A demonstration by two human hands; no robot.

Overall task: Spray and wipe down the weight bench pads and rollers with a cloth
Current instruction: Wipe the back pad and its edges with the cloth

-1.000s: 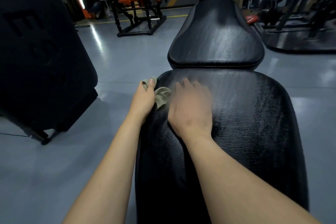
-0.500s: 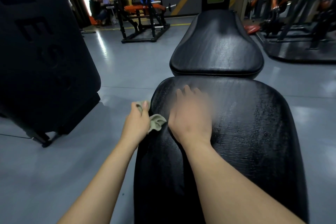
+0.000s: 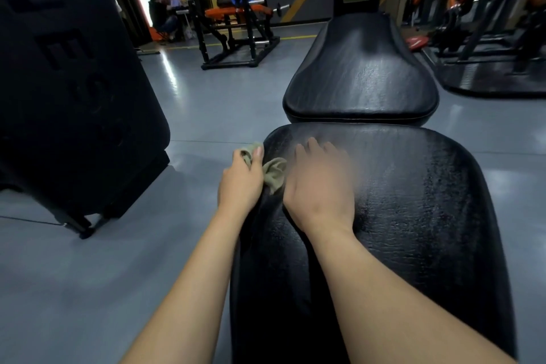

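While the left hand (image 3: 240, 186) at centre frame grips a crumpled olive cloth (image 3: 273, 174) against the black bench pad's (image 3: 413, 216) left rim, the right hand (image 3: 319, 186) beside it lies flat on the pad, fingers straight, blurred

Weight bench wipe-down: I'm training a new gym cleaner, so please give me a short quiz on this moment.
1. True or false: the left hand grips the cloth.
2. The right hand lies on: A) the floor, B) the near pad, C) the far pad.
3. Fill in: the cloth is at the near pad's ___ edge.
Key: 1 true; 2 B; 3 left.
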